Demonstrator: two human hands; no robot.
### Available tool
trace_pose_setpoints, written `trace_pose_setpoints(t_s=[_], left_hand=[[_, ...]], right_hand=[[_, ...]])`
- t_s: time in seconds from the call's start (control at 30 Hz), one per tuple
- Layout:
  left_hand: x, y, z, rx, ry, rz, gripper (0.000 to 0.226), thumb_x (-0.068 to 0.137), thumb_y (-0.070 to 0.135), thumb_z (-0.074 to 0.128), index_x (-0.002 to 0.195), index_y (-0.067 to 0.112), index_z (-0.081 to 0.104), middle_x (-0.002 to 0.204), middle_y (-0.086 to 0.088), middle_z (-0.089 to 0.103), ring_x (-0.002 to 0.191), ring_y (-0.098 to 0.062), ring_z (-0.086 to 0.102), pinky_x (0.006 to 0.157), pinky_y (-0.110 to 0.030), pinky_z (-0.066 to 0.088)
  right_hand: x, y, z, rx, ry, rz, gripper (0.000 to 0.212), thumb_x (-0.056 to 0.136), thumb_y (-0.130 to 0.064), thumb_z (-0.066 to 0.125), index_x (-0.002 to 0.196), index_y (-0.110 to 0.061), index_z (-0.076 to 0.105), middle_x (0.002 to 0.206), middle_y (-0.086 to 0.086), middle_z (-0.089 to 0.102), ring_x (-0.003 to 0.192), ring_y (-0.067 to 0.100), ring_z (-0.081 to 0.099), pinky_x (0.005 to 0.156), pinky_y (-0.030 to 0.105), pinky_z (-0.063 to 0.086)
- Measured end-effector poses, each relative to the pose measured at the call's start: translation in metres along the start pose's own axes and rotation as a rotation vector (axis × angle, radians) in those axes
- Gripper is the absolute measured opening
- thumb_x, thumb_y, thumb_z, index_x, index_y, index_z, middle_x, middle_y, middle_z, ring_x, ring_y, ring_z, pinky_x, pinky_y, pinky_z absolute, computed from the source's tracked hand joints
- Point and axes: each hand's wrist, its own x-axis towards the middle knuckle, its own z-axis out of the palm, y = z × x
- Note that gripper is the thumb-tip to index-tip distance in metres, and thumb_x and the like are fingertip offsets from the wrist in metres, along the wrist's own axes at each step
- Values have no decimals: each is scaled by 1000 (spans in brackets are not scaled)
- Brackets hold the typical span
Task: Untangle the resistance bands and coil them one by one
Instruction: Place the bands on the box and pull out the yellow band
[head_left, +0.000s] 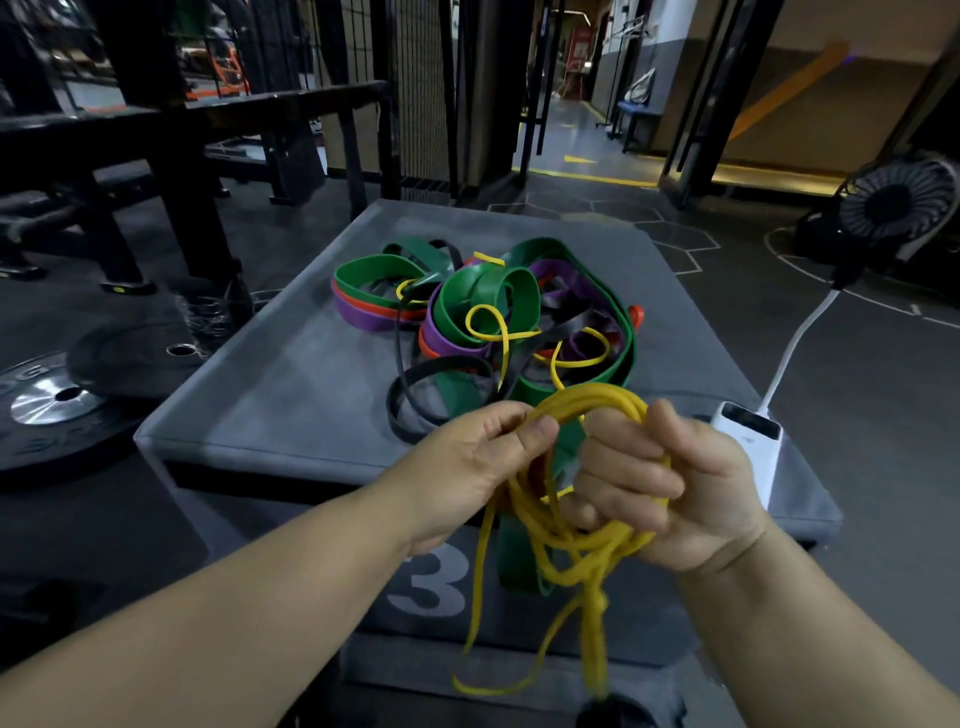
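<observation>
Right hand (670, 483): fingers curled tight through the coil, thumb up on the far side. That is a firm grip on the loops.
Left hand (478, 462): thumb and forefinger pinch the top of the same coil, the other fingers tucked beneath.
Yellow band (592, 410): thin, wound in several loops between the two hands and held in the air just in front of the near edge of the surface. Loose strands drop from it. One long loop hangs low, and a bunched length dangles straight down, blurred at the bottom.
Surface (270, 395): grey padded box with a big "3" on its front face.
Pile (483, 312): the other bands, heaped in a tangle mid-surface, beyond the hands.
Green bands (488, 296): wide, curled into upright rings on top of the pile. One sweeps round the right side of the heap, and a green length hangs over the near edge behind the coil.
Purple band (363, 319): under the green on the pile's left, with an orange strip against it.
Black bands (415, 395): narrow, looped at the pile's near-left side.
Yellow loops (498, 332): thin strands threading over the pile. Whether they join the held coil, I cannot tell.
Power bank (748, 436): white, on the right near corner of the surface, just beside the right hand.
Cable (800, 338): white, running from the power bank towards the fan.
Fan (898, 202): on the floor, far right.
Weight plates (52, 400): flat on the floor, left of the surface.
</observation>
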Motion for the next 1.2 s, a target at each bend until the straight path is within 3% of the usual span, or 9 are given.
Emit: trace_pose_setpoints(t_s=[0.13,0.23,0.4,0.63,0.73,0.9,1.03,1.13,1.2], left_hand=[[0,-12,1,-6,-38,-100,49,84,59,53,101,15,64,95,2,69,96,-15,63,97,-35,48],[-6,-17,6,-4,-132,-163,41,95,45,44,97,6,58,79,-4,65,70,-12,64,71,-22,51],[-10,-34,16,272,-285,-247,9,98,22,51,90,18,50,78,1,61,74,-13,58,85,-33,47],[-10,-29,18,827,-413,-217,8,96,24,54,101,21,60,77,9,59,69,-2,53,68,-12,43],[-12,-20,15,947,-354,-32,8,94,28,56,100,24,61,79,11,56,73,-2,49,74,-22,43],[-16,1,11,947,-250,352,15,92,33,50,102,30,60,89,20,50,87,3,50,81,-24,44],[-15,13,6,792,-112,501,9,89,24,60,97,29,60,89,20,62,85,4,58,77,-12,43],[-11,16,-3,574,60,396,23,76,43,69,92,36,53,82,10,64,74,-6,62,71,-34,53],[-8,16,-10,501,112,326,33,62,52,73,86,40,53,79,13,57,69,-9,56,66,-37,49]], right_hand=[[4,-8,9,236,65,-127,29,99,-30,51,76,-12,48,53,-6,33,40,4,26,63,25,45],[0,-22,10,354,142,-300,32,97,-31,52,71,-14,46,51,-6,34,40,4,27,58,22,40],[-13,-47,10,418,287,-595,39,97,-36,52,67,-11,48,47,0,36,41,10,30,57,25,41],[-17,-62,15,-325,921,-865,42,99,-41,45,62,-23,44,52,-7,31,46,11,30,62,25,46],[-16,-54,4,-663,1022,-728,49,100,-36,48,53,-24,53,48,-7,41,46,12,39,70,32,46],[-17,-30,-6,-1223,947,-171,55,78,-72,55,61,-20,58,58,1,60,63,23,56,71,41,43],[-10,-8,8,-940,660,204,72,76,-84,41,71,-15,61,61,6,61,51,19,58,50,26,48],[-6,5,10,-729,378,364,73,59,-90,55,72,-19,60,61,4,59,38,11,46,43,20,45],[-4,6,9,-601,266,404,62,65,-77,67,74,-17,51,54,-2,51,34,5,35,42,18,41]])
